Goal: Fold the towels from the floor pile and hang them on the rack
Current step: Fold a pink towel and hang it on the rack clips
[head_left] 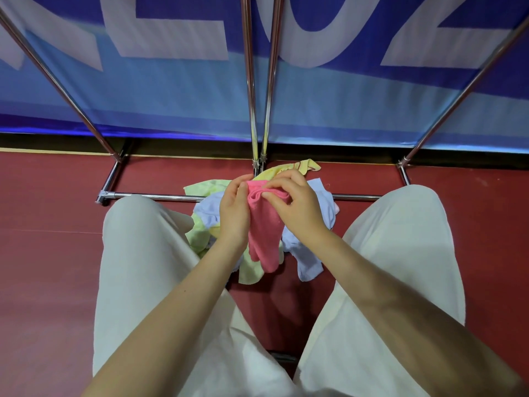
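We see a pink towel (pixel 262 224) held up between both hands, above the pile of towels (pixel 303 247) on the red floor (pixel 51 253). The left hand (pixel 233 210) grips the towel's upper left edge, its fingers curled round the bunched cloth near the top, and the right hand (pixel 292 204) pinches the top edge from the other side, its fingertips (pixel 267 195) pressed into the gathered fold. The towel's top sits right between the two sets of fingers, crumpled there, while the rest hangs free below the palms. Its long axis runs from the hands down toward us, the loose lower end pointing at the gap between the knees and ending in two soft lobes over the pile. The pile, in pale yellow-green and light blue, lies just beneath and behind the hanging towel, partly over the bottom bar of the chrome rack (pixel 259 110). The rack's uprights rise in front of a blue banner (pixel 171 90). Cream trousers (pixel 143 267) frame both sides.
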The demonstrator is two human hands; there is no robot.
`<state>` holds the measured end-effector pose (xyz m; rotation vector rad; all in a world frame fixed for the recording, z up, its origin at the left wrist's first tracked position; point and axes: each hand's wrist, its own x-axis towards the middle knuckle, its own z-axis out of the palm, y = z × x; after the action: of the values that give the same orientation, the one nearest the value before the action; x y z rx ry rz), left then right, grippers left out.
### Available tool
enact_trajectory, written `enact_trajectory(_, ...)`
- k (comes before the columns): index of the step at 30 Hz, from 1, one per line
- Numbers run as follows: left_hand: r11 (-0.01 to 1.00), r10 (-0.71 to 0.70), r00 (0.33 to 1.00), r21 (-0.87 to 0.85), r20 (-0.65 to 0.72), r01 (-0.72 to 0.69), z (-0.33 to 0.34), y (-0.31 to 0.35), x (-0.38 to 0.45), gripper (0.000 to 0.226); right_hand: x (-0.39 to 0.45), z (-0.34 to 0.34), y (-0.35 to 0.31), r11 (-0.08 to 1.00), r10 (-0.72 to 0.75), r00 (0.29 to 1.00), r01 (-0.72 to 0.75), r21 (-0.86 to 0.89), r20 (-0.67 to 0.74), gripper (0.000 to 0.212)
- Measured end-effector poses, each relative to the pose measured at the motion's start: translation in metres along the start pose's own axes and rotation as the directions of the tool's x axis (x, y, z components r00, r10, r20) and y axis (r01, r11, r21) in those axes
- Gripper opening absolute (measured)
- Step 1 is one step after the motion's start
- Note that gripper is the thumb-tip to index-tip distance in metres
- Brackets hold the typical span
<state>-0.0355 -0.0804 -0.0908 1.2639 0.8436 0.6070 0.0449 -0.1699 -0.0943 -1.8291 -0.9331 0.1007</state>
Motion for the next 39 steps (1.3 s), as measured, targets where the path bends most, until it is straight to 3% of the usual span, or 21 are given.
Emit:
enact_trajectory(4,0.998,0.05,0.998,0.037,0.032,-0.051,0.006,0.003,-0.008,0.03,0.004,-0.003,-0.001,0.984,0.161,0.986,-0.157,0.081,-0.047,0.004)
enact_trajectory(8,0.996,0.079,0.988,0.041,0.132,-0.085,0.007,0.008,-0.014,0.019,0.004,-0.004,-0.003,0.961,0.227,0.972,-0.213,0.175,-0.063,0.005)
enact_trajectory(11,0.978,0.115,0.977,0.154,0.18,-0.143,0.002,0.003,-0.009,0.031,0.005,-0.006,-0.004,0.939,0.265,0.963,-0.247,0.241,-0.047,0.012)
enact_trajectory(13,0.974,0.118,0.983,0.174,0.143,-0.143,-0.002,0.002,-0.006,0.032,0.005,-0.006,-0.004,0.941,0.243,0.97,-0.23,0.249,-0.022,0.013)
enact_trajectory(17,0.983,0.11,0.987,0.135,0.115,-0.125,-0.008,0.003,-0.003,0.029,0.004,-0.009,0.0,0.949,0.215,0.972,-0.231,0.216,0.096,0.015)
enact_trajectory(20,0.981,0.129,0.984,0.13,0.12,-0.145,-0.012,0.006,-0.001,0.029,0.004,-0.011,0.007,0.912,0.305,0.926,-0.351,0.211,0.22,0.027)
enact_trajectory(23,0.974,0.145,0.98,0.152,0.138,-0.165,-0.017,0.006,0.0,0.03,0.003,-0.01,0.012,0.89,0.34,0.89,-0.409,0.2,0.305,0.017)
enact_trajectory(26,0.959,0.17,0.971,0.197,0.169,-0.203,-0.021,0.006,0.001,0.029,0.001,-0.009,0.012,0.906,0.313,0.912,-0.37,0.204,0.267,0.004)
enact_trajectory(31,0.901,0.264,0.928,0.277,0.262,-0.334,-0.026,0.013,-0.002,0.024,0.0,-0.009,0.005,0.877,0.345,0.924,-0.38,0.295,0.162,0.007)
enact_trajectory(35,0.908,0.302,0.93,0.235,0.211,-0.348,-0.027,0.013,-0.004,0.02,-0.002,-0.003,0.006,0.811,0.397,0.88,-0.469,0.35,0.261,0.012)
enact_trajectory(39,0.935,0.292,0.951,0.177,0.106,-0.307,-0.031,0.018,0.0,0.017,-0.006,0.01,0.011,0.801,0.419,0.842,-0.519,0.298,0.34,0.011)
